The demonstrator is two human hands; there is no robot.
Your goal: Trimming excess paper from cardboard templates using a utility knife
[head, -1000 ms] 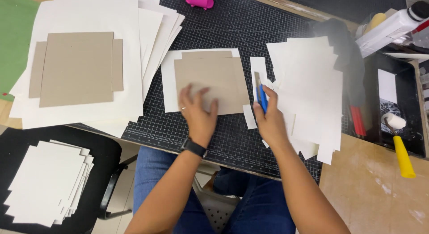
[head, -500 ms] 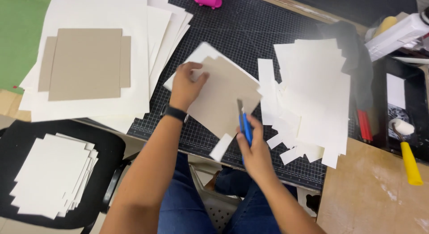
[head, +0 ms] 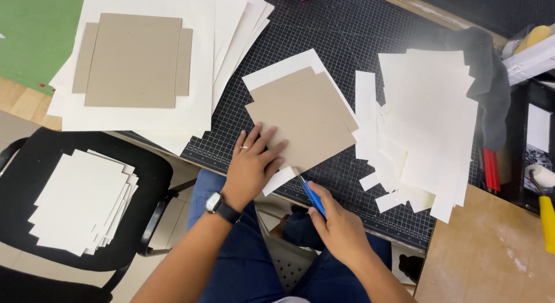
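A grey-brown cardboard piece lies rotated on a white sheet on the black gridded cutting mat. My left hand presses flat on the cardboard's near corner, fingers spread, with a ring and a wristwatch on. My right hand grips a blue craft knife, its tip at the cardboard's lower edge beside a white paper strip that sticks out at the mat's front edge.
A pile of white offcuts lies right of the work. At the left, a second cardboard piece rests on a stack of white sheets. A black chair holds more white sheets. A yellow-handled roller sits far right.
The cardboard and its white sheet have been turned further. My left hand moved from the top left corner to the near corner. The knife hand shifted to the lower edge.
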